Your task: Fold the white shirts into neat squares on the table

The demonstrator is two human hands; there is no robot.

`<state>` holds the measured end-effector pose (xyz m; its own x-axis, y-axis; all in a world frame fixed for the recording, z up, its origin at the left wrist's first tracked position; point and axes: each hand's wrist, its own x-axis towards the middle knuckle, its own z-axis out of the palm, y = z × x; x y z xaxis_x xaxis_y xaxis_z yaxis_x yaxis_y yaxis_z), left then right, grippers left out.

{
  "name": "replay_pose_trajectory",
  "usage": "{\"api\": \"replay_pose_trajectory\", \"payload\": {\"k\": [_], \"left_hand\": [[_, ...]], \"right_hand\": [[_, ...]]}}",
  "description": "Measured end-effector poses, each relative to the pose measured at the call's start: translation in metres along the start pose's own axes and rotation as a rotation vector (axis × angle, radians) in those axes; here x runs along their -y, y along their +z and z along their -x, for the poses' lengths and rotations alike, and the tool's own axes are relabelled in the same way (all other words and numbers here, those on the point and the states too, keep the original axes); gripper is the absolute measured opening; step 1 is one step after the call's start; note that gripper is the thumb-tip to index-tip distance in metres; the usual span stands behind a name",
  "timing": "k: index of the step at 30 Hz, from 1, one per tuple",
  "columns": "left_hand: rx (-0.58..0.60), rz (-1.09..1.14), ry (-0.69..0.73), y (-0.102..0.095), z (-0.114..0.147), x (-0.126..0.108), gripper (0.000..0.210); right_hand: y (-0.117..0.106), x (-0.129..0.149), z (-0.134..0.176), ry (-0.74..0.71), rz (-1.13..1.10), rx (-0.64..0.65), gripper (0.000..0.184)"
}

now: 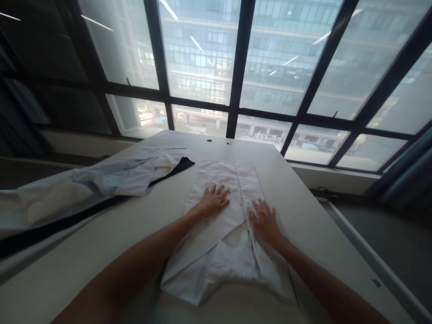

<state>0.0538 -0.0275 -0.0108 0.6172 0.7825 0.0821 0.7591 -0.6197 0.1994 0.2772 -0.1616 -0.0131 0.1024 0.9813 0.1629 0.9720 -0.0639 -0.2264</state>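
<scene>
While the left hand and right hand lay spread, gripping nothing, on the white garment at the middle of the table, an uneven push could have creased its loose near folds.

Garment on the table, bundled cloth to its left, windows behind the table.

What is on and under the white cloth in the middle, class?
The left hand and right hand rest on the white cloth. The table shows around it; what lies directly beneath is covered.
</scene>
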Motion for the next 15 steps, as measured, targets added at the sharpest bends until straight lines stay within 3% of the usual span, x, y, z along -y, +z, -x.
{"api": "replay_pose_trajectory", "payload": {"k": [3,7,15], "left_hand": [[-0.004,-0.011,0.003,-0.002,-0.001,0.001,0.062],[0.019,-0.015,0.002,-0.002,-0.008,0.007,0.061],[-0.007,-0.011,0.018,0.003,-0.023,0.027,0.058]], "right_hand": [[-0.006,0.025,-0.037,-0.056,-0.046,0.013,0.054],[0.002,0.056,-0.077,-0.015,-0.024,0.099,0.050],[0.026,0.072,-0.100,0.078,0.035,0.036,0.062]]}}
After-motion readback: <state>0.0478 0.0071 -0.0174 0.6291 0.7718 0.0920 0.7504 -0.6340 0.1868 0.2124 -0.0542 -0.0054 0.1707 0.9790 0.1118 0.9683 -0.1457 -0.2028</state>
